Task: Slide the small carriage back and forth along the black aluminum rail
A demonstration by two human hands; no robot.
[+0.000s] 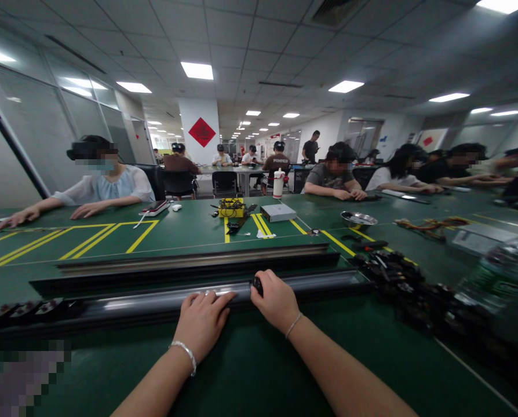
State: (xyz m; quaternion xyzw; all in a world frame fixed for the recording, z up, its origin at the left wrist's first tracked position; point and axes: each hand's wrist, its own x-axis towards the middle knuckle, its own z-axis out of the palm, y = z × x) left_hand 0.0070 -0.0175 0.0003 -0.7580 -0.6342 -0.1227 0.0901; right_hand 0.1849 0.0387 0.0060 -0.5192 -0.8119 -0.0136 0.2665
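A long dark channel with a smooth grey inner face lies across the green table in front of me. My left hand rests on it, fingers stretched out over its near edge and inner face. To its right, my right hand is closed around a small black rounded part, which it holds at the channel; most of that part is hidden by the fingers. Several black parts with brownish tops sit at the channel's left end. Just beyond lies another long dark rail.
Many black parts are heaped on the right, near a clear plastic bottle. Farther back are a metal bowl, a grey box and a yellow holder with black cables. Several people sit around the tables.
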